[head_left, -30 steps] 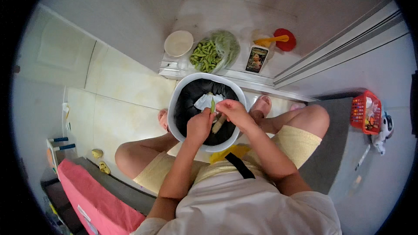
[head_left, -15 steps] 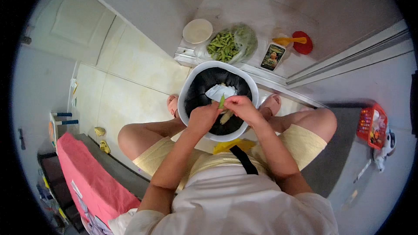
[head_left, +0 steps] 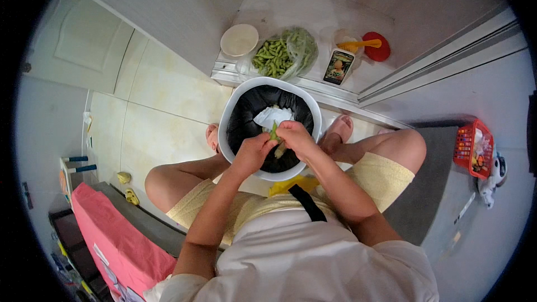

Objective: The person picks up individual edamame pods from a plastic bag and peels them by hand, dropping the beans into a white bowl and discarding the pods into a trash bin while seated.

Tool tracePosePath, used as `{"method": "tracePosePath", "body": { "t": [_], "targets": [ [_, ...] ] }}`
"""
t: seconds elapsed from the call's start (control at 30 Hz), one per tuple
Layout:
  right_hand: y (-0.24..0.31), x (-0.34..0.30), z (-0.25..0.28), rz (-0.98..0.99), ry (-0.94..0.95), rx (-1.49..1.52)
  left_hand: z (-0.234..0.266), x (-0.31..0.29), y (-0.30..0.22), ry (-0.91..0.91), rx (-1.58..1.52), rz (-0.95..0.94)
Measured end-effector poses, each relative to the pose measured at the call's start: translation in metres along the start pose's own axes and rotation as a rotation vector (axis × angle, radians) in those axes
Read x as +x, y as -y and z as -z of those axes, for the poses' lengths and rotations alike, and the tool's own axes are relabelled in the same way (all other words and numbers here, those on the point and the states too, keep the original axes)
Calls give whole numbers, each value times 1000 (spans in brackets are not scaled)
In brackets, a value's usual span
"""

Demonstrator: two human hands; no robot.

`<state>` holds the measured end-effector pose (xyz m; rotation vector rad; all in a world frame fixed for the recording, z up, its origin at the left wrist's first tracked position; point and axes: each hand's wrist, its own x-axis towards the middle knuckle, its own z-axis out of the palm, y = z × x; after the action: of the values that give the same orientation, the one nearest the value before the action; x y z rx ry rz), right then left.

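Note:
Over a white bin [head_left: 225, 117] lined with a black bag, both my hands meet at a green edamame pod [head_left: 273, 132]. My left hand [head_left: 251, 151] pinches its lower part. Against its side, the fingertips of my right hand [head_left: 296, 137] are pressed together; they partly cover the pod. White crumpled paper [head_left: 273, 116] lies in the bin beyond my fingers, and a pale, longish scrap [head_left: 281, 150] shows below them. Behind the bin, a clear plastic bag [head_left: 302, 50] holds a heap of green pods [head_left: 272, 57]. A whitish bowl [head_left: 239, 40] stands left of that bag.
Right of the pods a phone [head_left: 338, 68] leans near a yellow-orange brush [head_left: 359, 43] and a round red item [head_left: 376, 47]. The bin stands between my knees, near a raised sill [head_left: 330, 96]. A red basket [head_left: 473, 149] sits far right; pink cloth [head_left: 114, 235] hangs at left.
The whole scene has shifted a little to the left in the picture. Both hands stay together at the pod over the bin, and slightly less of the pod shows between the fingers.

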<state>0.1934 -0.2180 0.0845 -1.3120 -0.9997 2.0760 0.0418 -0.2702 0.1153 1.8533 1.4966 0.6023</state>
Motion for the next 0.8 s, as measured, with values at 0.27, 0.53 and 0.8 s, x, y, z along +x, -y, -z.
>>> {"method": "tracePosePath", "body": {
  "t": [0.27, 0.53, 0.8],
  "targets": [
    [5, -1, -5, -87, 101, 194, 9, -2, 2, 228, -1044, 605],
    [11, -2, 0, -73, 140, 80, 1, -8, 1, 131, -738, 505],
    [12, -3, -7, 0, 61, -45, -21, 3, -10, -205, -478, 344]
  ]
}}
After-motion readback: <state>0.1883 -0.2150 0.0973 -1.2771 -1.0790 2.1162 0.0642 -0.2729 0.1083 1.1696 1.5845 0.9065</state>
